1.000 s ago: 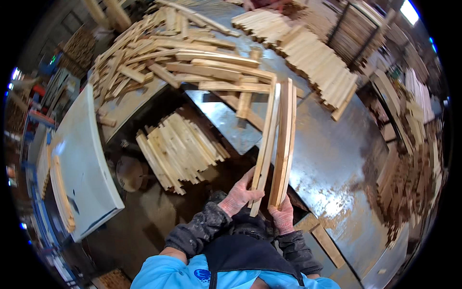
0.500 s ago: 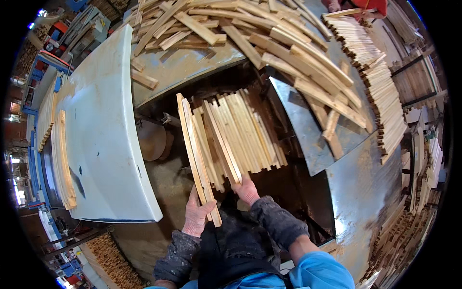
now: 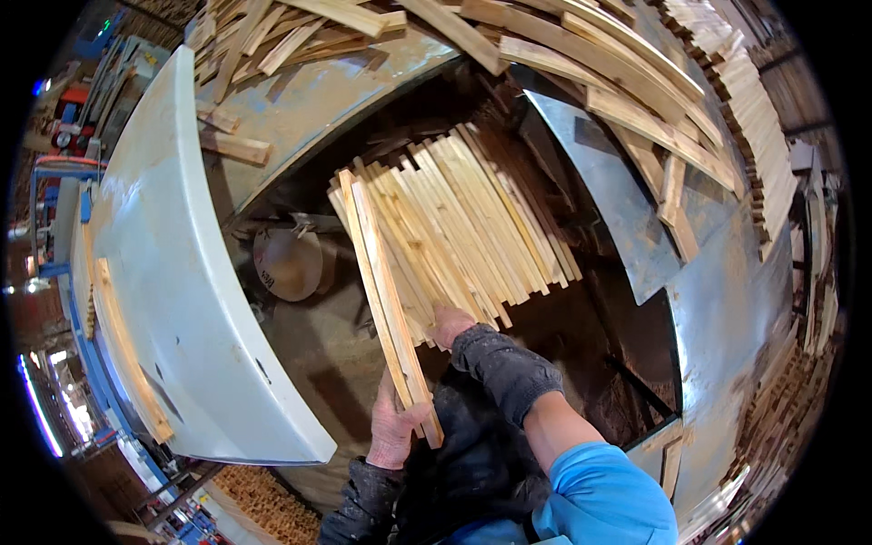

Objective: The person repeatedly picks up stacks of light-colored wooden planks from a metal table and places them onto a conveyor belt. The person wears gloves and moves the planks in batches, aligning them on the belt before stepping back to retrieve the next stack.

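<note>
My left hand (image 3: 396,427), in a knitted glove, is closed round the near end of a pair of long pale wooden strips (image 3: 383,300). They slope up and away from me, held above the left side of a row of similar strips. That row of wooden strips (image 3: 463,218) lies side by side in a dark recess in front of me, its near ends uneven. My right hand (image 3: 451,325), gloved too, is closed at the near end of a strip on the left part of the row. Its fingertips are partly hidden.
A pale blue-grey panel (image 3: 173,272) stands to the left with a strip (image 3: 132,354) on it. Loose strips (image 3: 627,73) lie heaped on the metal table (image 3: 708,363) beyond and to the right. A round disc (image 3: 289,263) sits beside the recess.
My right hand has lowered its strip from above the row onto the row. My left hand still holds its strips. The view has shifted.
</note>
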`<action>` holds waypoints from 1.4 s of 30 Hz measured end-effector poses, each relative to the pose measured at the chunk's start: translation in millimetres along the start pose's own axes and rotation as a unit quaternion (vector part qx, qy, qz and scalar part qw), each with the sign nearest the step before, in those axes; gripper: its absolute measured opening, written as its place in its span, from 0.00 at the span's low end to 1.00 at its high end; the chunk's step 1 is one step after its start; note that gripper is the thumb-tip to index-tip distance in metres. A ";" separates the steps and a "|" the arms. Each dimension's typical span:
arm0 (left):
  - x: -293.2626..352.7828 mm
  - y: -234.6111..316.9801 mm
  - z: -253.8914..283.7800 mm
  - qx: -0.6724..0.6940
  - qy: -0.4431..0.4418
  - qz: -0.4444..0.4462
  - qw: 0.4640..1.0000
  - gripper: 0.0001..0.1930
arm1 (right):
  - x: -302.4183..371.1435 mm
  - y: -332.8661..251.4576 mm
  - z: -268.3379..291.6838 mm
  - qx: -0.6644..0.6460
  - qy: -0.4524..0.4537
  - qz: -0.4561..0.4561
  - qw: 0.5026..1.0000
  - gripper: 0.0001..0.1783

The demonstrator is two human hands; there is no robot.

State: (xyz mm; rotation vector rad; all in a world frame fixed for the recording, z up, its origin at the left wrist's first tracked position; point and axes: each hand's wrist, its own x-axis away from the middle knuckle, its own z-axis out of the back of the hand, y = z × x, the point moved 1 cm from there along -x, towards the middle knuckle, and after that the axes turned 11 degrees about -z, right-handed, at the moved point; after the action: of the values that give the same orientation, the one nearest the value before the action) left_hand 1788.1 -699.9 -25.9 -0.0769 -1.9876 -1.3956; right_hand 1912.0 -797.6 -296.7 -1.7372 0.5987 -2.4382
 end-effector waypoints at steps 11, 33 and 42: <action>0.9 -3.1 -67.7 -0.288 -0.214 -0.079 0.930 0.54 | 219.5 0.1 68.3 -0.724 0.039 0.217 0.654 0.44; 309.5 -206.2 -332.4 -0.404 -0.845 -0.109 0.331 0.52 | 607.3 374.8 -167.2 -0.790 0.549 -0.201 0.182 0.43; 334.4 -313.4 -338.3 -0.524 -0.821 -0.021 0.226 0.40 | 676.1 409.9 -505.2 -0.598 0.430 -0.574 0.357 0.35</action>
State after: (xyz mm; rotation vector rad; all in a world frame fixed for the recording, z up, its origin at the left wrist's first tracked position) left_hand 1573.6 -1227.6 -28.8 -3.2937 -0.9514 -2.7139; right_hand 1146.2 -1240.2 16.1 0.0149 2.5166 -4.5938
